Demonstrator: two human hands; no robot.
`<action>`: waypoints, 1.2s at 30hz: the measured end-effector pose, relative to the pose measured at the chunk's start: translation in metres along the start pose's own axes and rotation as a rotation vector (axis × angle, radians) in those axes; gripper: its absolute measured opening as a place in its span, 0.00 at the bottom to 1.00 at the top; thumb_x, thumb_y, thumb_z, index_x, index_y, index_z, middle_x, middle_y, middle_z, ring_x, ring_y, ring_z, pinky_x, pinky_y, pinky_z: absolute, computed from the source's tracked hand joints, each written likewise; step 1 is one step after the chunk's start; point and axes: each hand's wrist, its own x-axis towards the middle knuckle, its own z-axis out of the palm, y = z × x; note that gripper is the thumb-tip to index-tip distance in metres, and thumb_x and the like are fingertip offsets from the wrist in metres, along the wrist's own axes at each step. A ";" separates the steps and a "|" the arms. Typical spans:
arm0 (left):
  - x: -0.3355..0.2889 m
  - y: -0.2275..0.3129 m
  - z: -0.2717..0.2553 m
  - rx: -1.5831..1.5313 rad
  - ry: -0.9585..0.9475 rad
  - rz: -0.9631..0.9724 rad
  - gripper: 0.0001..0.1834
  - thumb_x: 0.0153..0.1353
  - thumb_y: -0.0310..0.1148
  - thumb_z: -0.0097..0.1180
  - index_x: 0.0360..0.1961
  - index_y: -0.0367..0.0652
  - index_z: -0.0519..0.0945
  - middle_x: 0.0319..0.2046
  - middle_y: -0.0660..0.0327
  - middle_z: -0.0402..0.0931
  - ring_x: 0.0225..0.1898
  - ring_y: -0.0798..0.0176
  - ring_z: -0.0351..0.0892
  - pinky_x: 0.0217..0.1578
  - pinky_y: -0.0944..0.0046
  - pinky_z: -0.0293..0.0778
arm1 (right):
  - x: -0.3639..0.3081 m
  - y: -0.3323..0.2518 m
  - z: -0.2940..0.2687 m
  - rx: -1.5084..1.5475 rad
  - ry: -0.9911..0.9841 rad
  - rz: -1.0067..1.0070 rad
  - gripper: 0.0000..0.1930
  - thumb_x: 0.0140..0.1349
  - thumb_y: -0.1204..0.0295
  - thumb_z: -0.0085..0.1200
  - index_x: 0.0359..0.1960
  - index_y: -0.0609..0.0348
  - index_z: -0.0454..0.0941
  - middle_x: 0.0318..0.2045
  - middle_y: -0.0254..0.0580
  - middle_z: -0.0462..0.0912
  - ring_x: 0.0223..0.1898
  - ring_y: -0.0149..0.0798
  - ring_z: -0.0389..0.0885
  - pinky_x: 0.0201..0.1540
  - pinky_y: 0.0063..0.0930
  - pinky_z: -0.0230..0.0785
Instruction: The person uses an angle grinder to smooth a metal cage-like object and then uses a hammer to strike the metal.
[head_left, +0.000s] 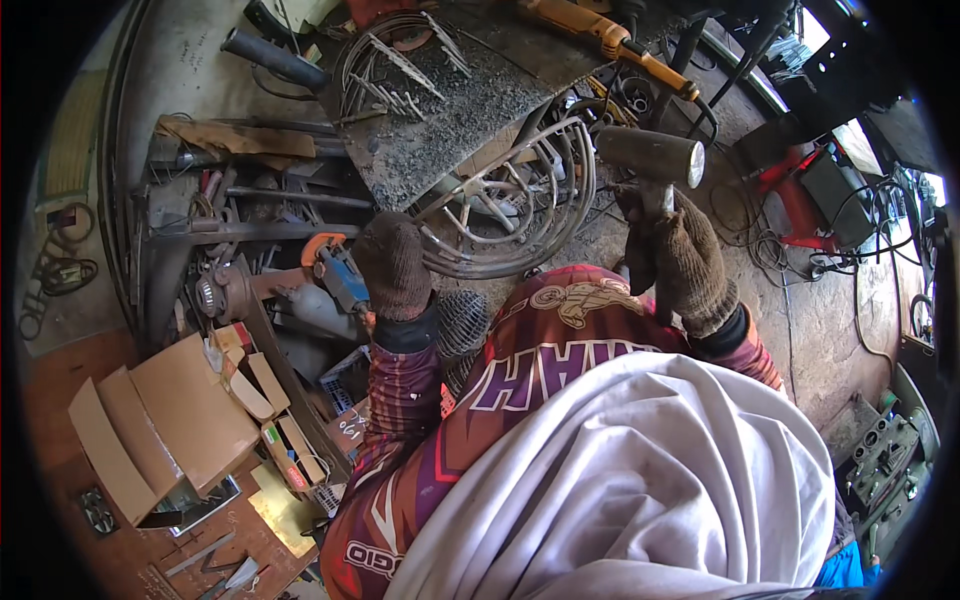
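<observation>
In my right hand [697, 262], which wears a brown knitted glove, is a hammer [645, 155]. Its handle runs up through my fingers, and the thick cylindrical head lies sideways above them. My left hand [393, 268], gloved alike, is closed at the left end of a curved metal frame [560, 205]; the glove hides its fingertips. Several bent bars form the frame's rounded outline, with shorter curved pieces inside. It lies tilted against the near edge of a dark steel table [480, 110], below the hammer head.
Grit, thin rods and coiled wire [375, 60] cover part of the tabletop, and a yellow power tool [610, 40] lies at its far side. Metal scrap and cardboard boxes [190, 410] crowd the left. Cables [765, 240] trail across the floor near a red-framed machine [800, 200].
</observation>
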 end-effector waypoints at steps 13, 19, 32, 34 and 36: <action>-0.010 0.008 0.027 0.138 0.236 0.210 0.07 0.60 0.26 0.62 0.37 0.36 0.78 0.31 0.60 0.79 0.32 0.67 0.79 0.33 0.68 0.75 | -0.010 -0.036 0.009 -0.001 -0.048 -0.143 0.37 0.63 0.41 0.53 0.57 0.65 0.70 0.24 0.34 0.77 0.21 0.24 0.73 0.24 0.17 0.64; -0.002 0.037 0.027 -0.003 0.148 -0.041 0.03 0.59 0.20 0.58 0.29 0.35 0.77 0.25 0.61 0.77 0.27 0.67 0.78 0.30 0.68 0.76 | -0.008 -0.038 0.019 -0.239 -0.072 0.057 0.24 0.69 0.53 0.49 0.55 0.61 0.72 0.24 0.32 0.78 0.22 0.25 0.74 0.24 0.20 0.65; 0.004 0.066 0.046 -0.682 0.304 -0.219 0.05 0.58 0.23 0.62 0.28 0.33 0.79 0.23 0.62 0.77 0.24 0.71 0.74 0.28 0.69 0.72 | 0.001 -0.043 0.021 -0.285 -0.164 0.184 0.27 0.73 0.53 0.41 0.56 0.68 0.70 0.24 0.37 0.78 0.20 0.28 0.75 0.23 0.22 0.69; 0.002 0.057 0.042 -0.328 0.236 -0.076 0.08 0.59 0.26 0.64 0.28 0.33 0.79 0.23 0.62 0.78 0.23 0.71 0.75 0.27 0.68 0.72 | -0.003 -0.037 0.020 -0.090 -0.109 0.038 0.28 0.72 0.51 0.42 0.56 0.68 0.70 0.23 0.37 0.78 0.20 0.27 0.75 0.23 0.21 0.68; 0.005 0.054 0.040 -0.003 0.121 0.064 0.10 0.59 0.30 0.65 0.26 0.34 0.79 0.21 0.63 0.78 0.23 0.71 0.75 0.27 0.67 0.72 | -0.006 -0.033 0.018 0.013 -0.091 -0.045 0.29 0.71 0.49 0.43 0.55 0.68 0.70 0.23 0.36 0.77 0.20 0.26 0.74 0.22 0.20 0.67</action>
